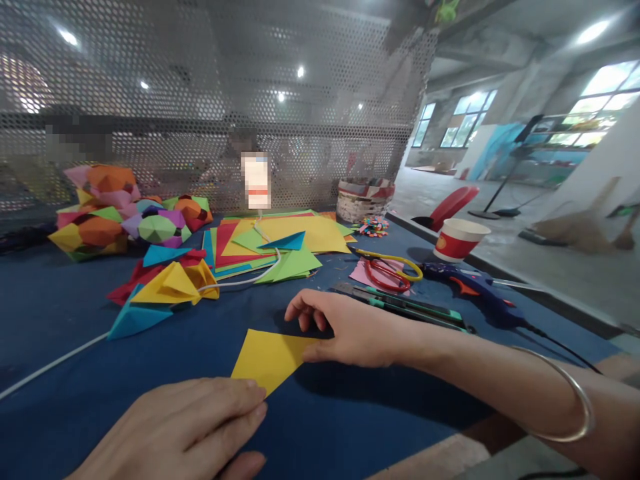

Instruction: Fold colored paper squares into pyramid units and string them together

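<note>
A folded sheet of yellow paper (pixel 270 359) lies flat on the blue-covered table between my two hands. My left hand (pixel 185 430) is laid flat, its fingers stretched out together and the fingertips resting on the paper's lower left edge. At the opposite corner, my right hand (pixel 345 327) touches the paper with its thumb. The other fingers of that hand are bent and raised, with a gap between them and the thumb. Just behind my right wrist lie green and black utility knives (pixel 405 307).
Folded blue and yellow pieces (pixel 175 283) and finished paper balls (pixel 105 220) sit left. Coloured sheets (pixel 300 230) and a basket (pixel 365 199) stand at the back. Red-and-yellow-handled scissors (pixel 387 277), a glue gun (pixel 480 293) and a paper cup (pixel 457 239) are right. A white cord (pixel 55 365) crosses the table.
</note>
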The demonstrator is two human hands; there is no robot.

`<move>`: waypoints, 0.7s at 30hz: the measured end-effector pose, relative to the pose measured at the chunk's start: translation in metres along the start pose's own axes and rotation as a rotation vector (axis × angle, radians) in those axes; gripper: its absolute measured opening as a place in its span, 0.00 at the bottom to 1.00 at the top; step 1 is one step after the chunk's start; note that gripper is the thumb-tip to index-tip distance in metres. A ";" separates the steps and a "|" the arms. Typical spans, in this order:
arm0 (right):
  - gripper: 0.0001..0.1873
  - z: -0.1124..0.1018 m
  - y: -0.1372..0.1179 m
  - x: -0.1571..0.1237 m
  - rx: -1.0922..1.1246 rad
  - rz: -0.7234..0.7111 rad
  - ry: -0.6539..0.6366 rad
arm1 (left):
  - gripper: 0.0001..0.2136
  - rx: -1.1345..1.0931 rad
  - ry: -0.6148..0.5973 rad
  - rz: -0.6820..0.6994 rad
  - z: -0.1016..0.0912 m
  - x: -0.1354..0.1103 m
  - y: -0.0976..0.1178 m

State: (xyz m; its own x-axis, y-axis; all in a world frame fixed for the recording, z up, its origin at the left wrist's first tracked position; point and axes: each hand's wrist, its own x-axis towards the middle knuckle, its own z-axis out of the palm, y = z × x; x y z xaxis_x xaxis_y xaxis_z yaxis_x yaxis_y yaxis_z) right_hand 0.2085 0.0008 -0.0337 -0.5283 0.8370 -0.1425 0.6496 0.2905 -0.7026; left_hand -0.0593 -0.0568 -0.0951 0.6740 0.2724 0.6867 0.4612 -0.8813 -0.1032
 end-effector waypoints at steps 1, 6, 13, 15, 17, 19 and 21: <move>0.26 -0.003 0.001 0.000 -0.005 0.001 -0.017 | 0.12 0.003 0.000 -0.001 0.000 0.000 0.000; 0.24 -0.013 0.005 0.002 -0.028 -0.040 -0.084 | 0.12 -0.011 -0.011 0.009 0.000 -0.002 0.001; 0.23 -0.017 0.011 0.007 0.027 -0.119 -0.134 | 0.11 -0.010 0.013 -0.008 0.001 -0.002 0.002; 0.15 -0.012 0.010 0.008 0.075 -0.107 -0.084 | 0.12 -0.010 0.026 -0.009 0.002 0.000 0.002; 0.06 -0.003 0.009 0.008 0.103 -0.083 0.000 | 0.12 -0.011 0.022 -0.007 0.002 0.000 0.003; 0.10 0.006 0.008 0.007 0.058 -0.067 0.061 | 0.12 -0.027 0.014 -0.001 0.001 -0.001 0.003; 0.14 0.012 0.008 0.006 -0.033 -0.075 0.113 | 0.12 -0.026 -0.010 -0.012 -0.002 -0.001 0.002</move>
State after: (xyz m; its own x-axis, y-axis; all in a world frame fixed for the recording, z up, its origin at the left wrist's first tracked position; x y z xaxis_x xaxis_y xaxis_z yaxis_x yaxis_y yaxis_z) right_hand 0.2043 0.0026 -0.0486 -0.5127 0.8585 -0.0099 0.6294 0.3680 -0.6844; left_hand -0.0605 -0.0598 -0.0948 0.6743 0.2865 0.6806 0.4541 -0.8877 -0.0761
